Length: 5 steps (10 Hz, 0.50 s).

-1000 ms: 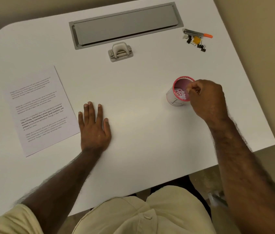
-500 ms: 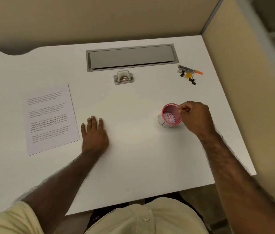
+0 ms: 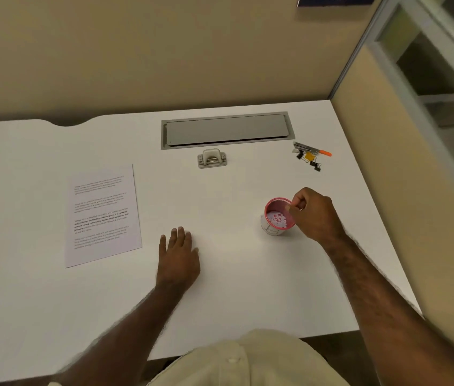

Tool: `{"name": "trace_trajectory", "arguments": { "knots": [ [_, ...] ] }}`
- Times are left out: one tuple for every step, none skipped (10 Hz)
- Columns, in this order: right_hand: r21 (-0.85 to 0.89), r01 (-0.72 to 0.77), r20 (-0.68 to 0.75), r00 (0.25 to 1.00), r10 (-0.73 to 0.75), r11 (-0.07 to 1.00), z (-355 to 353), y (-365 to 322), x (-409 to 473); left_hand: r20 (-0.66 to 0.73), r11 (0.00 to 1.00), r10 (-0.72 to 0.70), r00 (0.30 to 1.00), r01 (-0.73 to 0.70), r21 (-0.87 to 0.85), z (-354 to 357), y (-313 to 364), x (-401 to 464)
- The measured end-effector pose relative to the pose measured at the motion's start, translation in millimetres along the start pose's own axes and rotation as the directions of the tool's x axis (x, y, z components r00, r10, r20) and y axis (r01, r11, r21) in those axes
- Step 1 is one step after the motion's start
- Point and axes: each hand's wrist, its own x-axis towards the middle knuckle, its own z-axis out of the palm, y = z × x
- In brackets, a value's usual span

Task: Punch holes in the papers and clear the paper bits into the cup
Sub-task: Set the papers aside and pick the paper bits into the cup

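A small cup with a pink rim stands right of centre on the white desk, with white paper bits in its bottom. My right hand hovers at the cup's right rim, fingertips pinched together over the opening; whether a bit sits between them is too small to tell. My left hand lies flat on the desk, palm down, holding nothing. A printed sheet of paper lies to the left. The grey hole punch sits at the back, near the middle.
A grey metal cable tray lid is set into the desk's back. Binder clips and an orange-tipped tool lie at the back right. Beige partition walls close the desk at the back and right.
The camera has tilted up, so the desk sits lower in view and the walls show. Both hands stay where they were relative to the cup and desk.
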Motion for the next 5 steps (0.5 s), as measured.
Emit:
{"name": "trace_trajectory", "arguments": {
  "knots": [
    [-0.024,0.057,0.059,0.997,-0.055,0.998,1.2,1.9,-0.5,-0.029,0.998,-0.002,1.0,0.0,-0.056,-4.0,3.8,-3.0],
    [-0.054,0.087,0.084,0.993,-0.082,0.995,1.4,0.1,2.1,-0.056,0.998,0.027,0.998,-0.03,-0.054,-8.6,5.9,0.9],
    [-0.059,0.088,0.032,0.996,-0.087,0.994,1.3,-4.5,0.7,-0.103,0.995,0.042,0.994,-0.051,-0.085,-15.9,9.1,6.3],
    [-0.07,0.103,0.04,0.994,-0.1,0.992,3.3,-4.7,1.3,-0.145,0.991,0.054,0.988,-0.071,-0.112,-22.9,10.6,15.2],
    [-0.061,0.115,0.045,0.993,-0.113,0.991,7.3,-9.4,-0.3,-0.194,0.983,0.056,0.979,-0.088,-0.162,-30.4,16.0,22.1]
  ]
}}
